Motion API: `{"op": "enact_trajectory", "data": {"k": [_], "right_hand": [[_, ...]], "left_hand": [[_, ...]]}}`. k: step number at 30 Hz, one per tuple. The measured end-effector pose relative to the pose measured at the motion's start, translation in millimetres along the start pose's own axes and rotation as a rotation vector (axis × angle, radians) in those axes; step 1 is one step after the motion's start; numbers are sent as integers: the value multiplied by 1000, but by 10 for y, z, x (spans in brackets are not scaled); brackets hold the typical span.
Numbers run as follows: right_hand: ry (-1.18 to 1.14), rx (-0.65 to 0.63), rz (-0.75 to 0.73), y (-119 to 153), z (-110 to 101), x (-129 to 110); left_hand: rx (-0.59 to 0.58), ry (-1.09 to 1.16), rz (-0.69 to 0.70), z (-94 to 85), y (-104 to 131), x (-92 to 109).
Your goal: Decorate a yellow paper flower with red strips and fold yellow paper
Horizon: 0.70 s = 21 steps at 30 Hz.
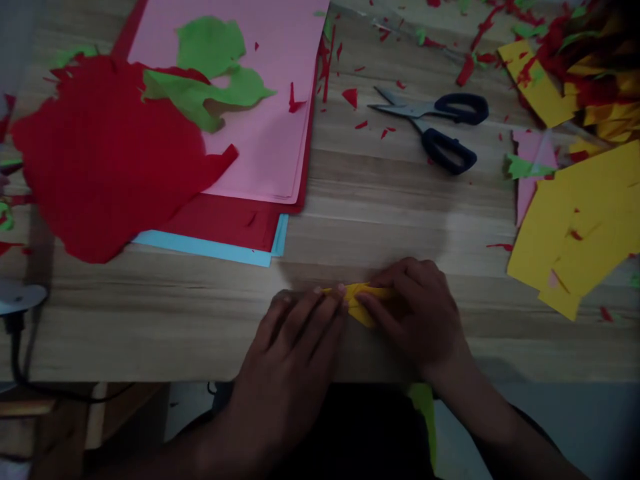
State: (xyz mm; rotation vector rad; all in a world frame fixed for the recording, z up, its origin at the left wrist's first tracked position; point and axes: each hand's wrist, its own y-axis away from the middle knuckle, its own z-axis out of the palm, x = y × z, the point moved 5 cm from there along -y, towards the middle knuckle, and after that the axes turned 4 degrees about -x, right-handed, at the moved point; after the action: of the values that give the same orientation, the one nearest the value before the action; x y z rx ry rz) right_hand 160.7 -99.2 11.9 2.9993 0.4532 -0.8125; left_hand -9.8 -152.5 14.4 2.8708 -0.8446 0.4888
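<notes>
A small piece of folded yellow paper (361, 308) lies near the table's front edge, partly covered by both hands. My left hand (295, 347) rests on its left end, fingers close together and their tips pressing it. From the other side, my right hand (425, 313) grips the paper between thumb and bent fingers, with the thumb on top. The covered ends of the paper are hidden under my fingers. Farther back on the table lie scissors (430, 120) with dark blue handles and slightly parted blades.
Back left is a stack of pink sheets (270, 160) over red and light blue ones (210, 248). A torn red piece (110, 160) and green scraps (210, 47) lie on it. Yellow sheets (575, 227) and a scrap heap (600, 73) are at right; a cable (17, 353) is at left.
</notes>
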Motion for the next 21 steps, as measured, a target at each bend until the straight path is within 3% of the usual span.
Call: {"op": "enact_trajectory", "data": {"k": [5,12,21], "right_hand": [[-30,21,10,-30,-6,11],[-61,12,24,16,-87,68],[-41,33,-29,-46,-91,39]], "left_hand": [[-12,44,59,54,-20,98],[44,99,12,34,-79,29],[28,101,6,20,-83,34]]}}
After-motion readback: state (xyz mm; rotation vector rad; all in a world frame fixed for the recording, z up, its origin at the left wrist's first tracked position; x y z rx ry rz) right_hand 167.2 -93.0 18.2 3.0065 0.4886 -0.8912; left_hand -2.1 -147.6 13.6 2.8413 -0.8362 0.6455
